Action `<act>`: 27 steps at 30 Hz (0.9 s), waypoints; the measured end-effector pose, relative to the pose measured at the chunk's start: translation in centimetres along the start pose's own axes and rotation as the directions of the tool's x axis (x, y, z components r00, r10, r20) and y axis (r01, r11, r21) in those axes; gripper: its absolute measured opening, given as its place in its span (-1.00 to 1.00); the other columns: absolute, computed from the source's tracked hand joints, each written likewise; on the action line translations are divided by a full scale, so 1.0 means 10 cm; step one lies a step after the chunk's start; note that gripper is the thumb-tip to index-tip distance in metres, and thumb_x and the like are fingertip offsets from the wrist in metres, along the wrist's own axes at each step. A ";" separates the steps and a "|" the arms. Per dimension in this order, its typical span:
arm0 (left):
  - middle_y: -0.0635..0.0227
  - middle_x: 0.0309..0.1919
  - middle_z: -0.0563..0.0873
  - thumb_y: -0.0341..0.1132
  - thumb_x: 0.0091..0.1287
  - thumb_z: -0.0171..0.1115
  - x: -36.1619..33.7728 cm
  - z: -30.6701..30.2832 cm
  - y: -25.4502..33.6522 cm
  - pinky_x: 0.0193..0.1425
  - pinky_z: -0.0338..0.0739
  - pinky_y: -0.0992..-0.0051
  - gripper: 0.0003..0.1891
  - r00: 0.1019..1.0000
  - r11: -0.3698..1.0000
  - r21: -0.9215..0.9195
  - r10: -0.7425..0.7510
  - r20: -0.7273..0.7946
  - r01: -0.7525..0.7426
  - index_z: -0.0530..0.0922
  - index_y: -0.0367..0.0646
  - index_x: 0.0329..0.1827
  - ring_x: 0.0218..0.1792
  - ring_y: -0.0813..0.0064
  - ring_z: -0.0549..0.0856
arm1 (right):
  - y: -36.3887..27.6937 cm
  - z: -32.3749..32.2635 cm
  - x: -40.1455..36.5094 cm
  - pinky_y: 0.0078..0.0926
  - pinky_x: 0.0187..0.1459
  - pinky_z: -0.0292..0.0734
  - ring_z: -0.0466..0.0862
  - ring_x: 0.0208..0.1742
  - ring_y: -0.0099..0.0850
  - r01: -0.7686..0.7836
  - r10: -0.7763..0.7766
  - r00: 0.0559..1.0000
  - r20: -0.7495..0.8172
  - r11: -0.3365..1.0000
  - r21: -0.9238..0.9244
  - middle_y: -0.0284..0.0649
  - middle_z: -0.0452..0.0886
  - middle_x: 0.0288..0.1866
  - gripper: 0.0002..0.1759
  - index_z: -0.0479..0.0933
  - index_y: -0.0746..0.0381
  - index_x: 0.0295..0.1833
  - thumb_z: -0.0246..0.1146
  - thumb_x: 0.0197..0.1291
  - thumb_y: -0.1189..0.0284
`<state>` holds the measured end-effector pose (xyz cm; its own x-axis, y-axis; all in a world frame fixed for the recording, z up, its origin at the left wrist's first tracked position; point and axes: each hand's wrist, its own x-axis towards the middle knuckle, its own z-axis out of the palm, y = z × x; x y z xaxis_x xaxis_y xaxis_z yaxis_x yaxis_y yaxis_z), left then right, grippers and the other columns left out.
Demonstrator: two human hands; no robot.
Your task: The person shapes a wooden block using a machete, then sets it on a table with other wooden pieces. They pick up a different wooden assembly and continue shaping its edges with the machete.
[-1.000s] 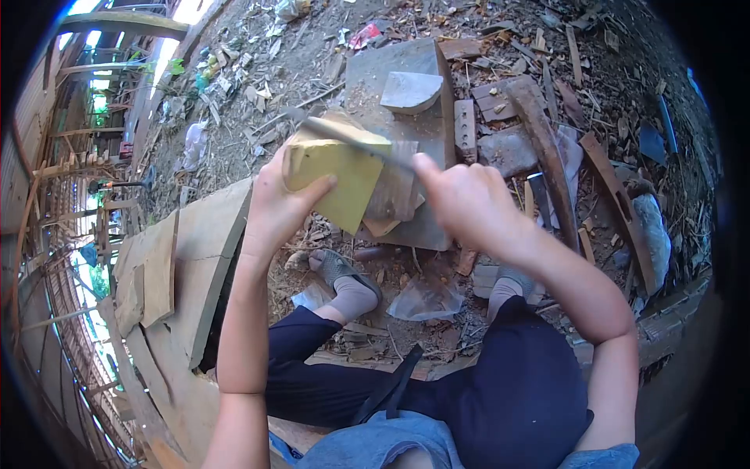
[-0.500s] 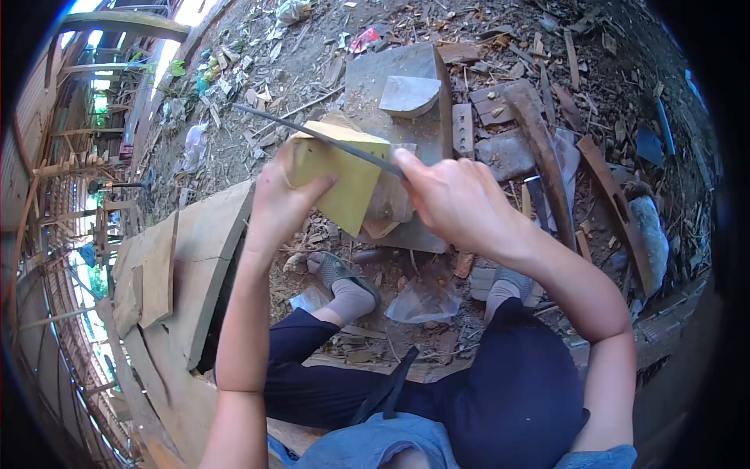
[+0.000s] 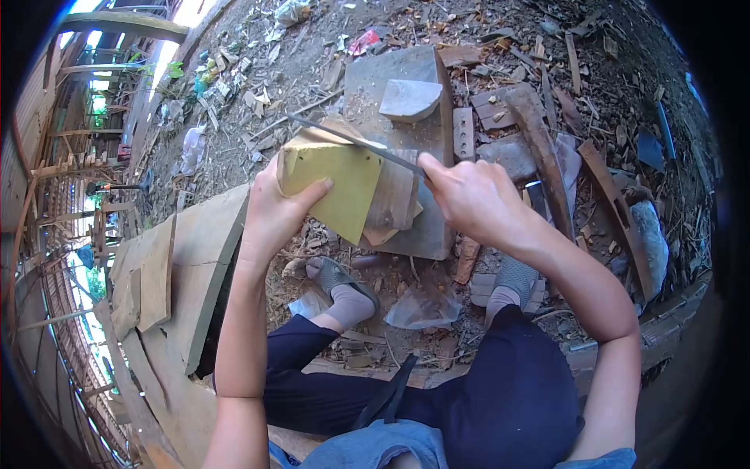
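Now the long thin blade (image 3: 351, 142) sits drawn back: half a second ago its tip reached well beyond the far side of the left hand, and at this moment the tip lies only just past the block's far corner, so the stroke reads as a pull toward the right hand (image 3: 469, 195), one half of a back-and-forth pass. That hand has shifted a little to the right with it and is closed around the blade's near end; whether the tool is a saw or a file I cannot tell. The yellow-green wooden block (image 3: 332, 187) has hardly moved. It stands between the two hands, clamped by the left hand (image 3: 273, 211), thumb on the near face and fingers wrapped behind, with the blade lying across its top edge. A weathered board piece (image 3: 394, 195) leans just beside the block, toward the right hand, and a grey slab (image 3: 371, 86) lies beyond both hands.
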<state>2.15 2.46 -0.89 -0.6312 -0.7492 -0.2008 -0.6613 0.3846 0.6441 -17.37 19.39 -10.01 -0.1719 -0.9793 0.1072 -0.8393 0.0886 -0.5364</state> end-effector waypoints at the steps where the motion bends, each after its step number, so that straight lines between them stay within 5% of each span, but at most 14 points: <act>1: 0.16 -0.14 0.78 -0.34 0.16 0.44 -0.01 0.01 0.02 0.02 0.62 0.40 -0.52 1.000 1.000 0.004 0.024 0.008 -0.024 0.56 -0.30 0.14 -0.12 0.41 0.77 | -0.08 -0.13 -0.01 -0.09 -0.49 0.57 0.71 -0.47 -0.01 0.014 -0.012 0.999 -0.031 0.997 0.079 0.00 0.64 -0.54 -0.72 0.39 0.27 0.01 0.21 0.21 0.45; 3: 0.14 -0.12 0.78 -0.36 0.15 0.45 -0.02 0.03 0.10 0.04 0.62 0.40 -0.51 0.998 0.997 0.047 0.060 0.004 -0.060 0.56 -0.31 0.14 -0.09 0.39 0.77 | -0.26 -0.41 0.01 -0.03 -0.50 0.51 0.68 -0.49 0.02 0.025 -0.014 0.998 -0.064 0.986 0.162 0.00 0.61 -0.56 -0.74 0.36 0.22 0.06 0.17 0.32 0.42; 5: 0.14 -0.12 0.78 -0.36 0.15 0.45 -0.03 0.04 0.12 0.04 0.62 0.40 -0.51 0.997 0.996 0.040 0.076 0.010 -0.077 0.55 -0.31 0.15 -0.08 0.38 0.78 | -0.42 -0.64 0.03 -0.04 -0.51 0.51 0.67 -0.51 0.00 0.166 -0.102 0.955 -0.278 0.962 0.218 -0.01 0.61 -0.56 -0.71 0.36 0.24 0.09 0.18 0.33 0.39; 9: 0.13 -0.11 0.77 -0.35 0.14 0.45 -0.04 0.05 0.09 0.05 0.62 0.39 -0.49 0.989 0.979 0.147 0.145 -0.031 -0.139 0.54 -0.30 0.17 -0.06 0.37 0.77 | -0.34 -0.22 0.00 -0.05 -0.50 0.54 0.69 -0.50 -0.02 0.084 -0.073 0.995 -0.075 0.985 0.153 -0.02 0.62 -0.56 -0.66 0.38 0.27 0.12 0.20 0.26 0.47; 12: 0.10 -0.09 0.77 -0.34 0.14 0.45 -0.01 -0.01 0.08 0.06 0.62 0.38 -0.47 0.999 0.999 0.041 0.007 0.038 -0.008 0.53 -0.30 0.17 -0.03 0.31 0.77 | -0.21 -0.06 0.08 -0.09 -0.42 0.64 0.75 -0.44 -0.02 0.045 -0.039 0.997 -0.065 0.993 0.105 -0.02 0.65 -0.56 -0.72 0.44 0.31 -0.02 0.22 0.18 0.45; 16: 0.01 -0.04 0.75 -0.33 0.13 0.46 -0.04 0.08 0.11 0.09 0.62 0.34 -0.35 0.993 0.970 0.215 0.120 -0.009 -0.116 0.45 -0.29 0.31 0.04 0.19 0.76 | -0.31 -0.37 0.05 -0.08 -0.44 0.63 0.74 -0.45 -0.02 0.062 -0.053 0.996 -0.076 0.992 0.113 -0.04 0.65 -0.57 -0.73 0.43 0.31 -0.02 0.21 0.20 0.43; 20: -0.02 0.00 0.73 -0.33 0.13 0.47 -0.08 0.10 0.21 0.10 0.62 0.31 -0.26 0.993 0.980 0.160 0.115 0.016 -0.116 0.38 -0.35 0.38 0.06 0.16 0.75 | -0.49 -0.66 0.01 -0.08 -0.51 0.52 0.69 -0.50 -0.04 0.151 -0.098 0.972 -0.212 0.957 0.249 -0.04 0.62 -0.56 -0.64 0.37 0.28 0.14 0.20 0.24 0.50; 22: -0.04 0.00 0.73 -0.33 0.13 0.47 -0.08 0.12 0.20 0.10 0.62 0.29 -0.28 0.985 0.971 0.172 0.170 0.002 -0.168 0.38 -0.39 0.35 0.05 0.13 0.75 | -0.44 -0.54 0.00 -0.09 -0.52 0.51 0.69 -0.50 -0.05 0.150 -0.086 0.968 -0.234 0.950 0.273 -0.05 0.61 -0.57 -0.65 0.37 0.27 0.13 0.20 0.25 0.49; 24: 0.16 -0.11 0.75 -0.41 0.18 0.43 -0.09 0.14 0.15 0.04 0.59 0.42 -0.54 0.985 0.947 0.281 0.170 -0.032 -0.155 0.53 -0.33 0.14 -0.08 0.43 0.74 | -0.32 -0.32 0.00 -0.13 -0.48 0.62 0.74 -0.44 -0.04 0.079 -0.068 0.995 -0.067 0.982 0.171 -0.01 0.65 -0.55 -0.79 0.41 0.27 -0.07 0.19 0.20 0.45; 26: 0.16 -0.10 0.76 -0.41 0.18 0.44 -0.09 0.15 0.17 0.05 0.59 0.41 -0.55 0.982 0.949 0.264 0.188 -0.024 -0.175 0.53 -0.34 0.12 -0.08 0.42 0.74 | -0.25 -0.30 0.03 -0.14 -0.49 0.62 0.74 -0.43 -0.04 0.114 -0.103 0.991 -0.085 0.985 0.131 0.00 0.66 -0.53 -0.78 0.41 0.28 -0.07 0.19 0.19 0.47; 27: 0.08 -0.06 0.74 -0.38 0.15 0.45 -0.08 0.15 0.20 0.08 0.60 0.33 -0.45 0.987 0.961 0.230 0.163 -0.009 -0.156 0.48 -0.32 0.21 -0.01 0.25 0.74 | -0.25 -0.32 0.06 -0.15 -0.49 0.62 0.74 -0.43 -0.04 0.148 -0.138 0.984 -0.108 0.985 0.086 0.00 0.66 -0.51 -0.77 0.40 0.29 -0.06 0.19 0.18 0.48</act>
<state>0.71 4.61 -0.53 -0.7266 -0.6815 -0.0866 -0.6298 0.6104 0.4803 -17.09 19.14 -5.91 -0.1087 -0.9566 0.2702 -0.8080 -0.0733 -0.5845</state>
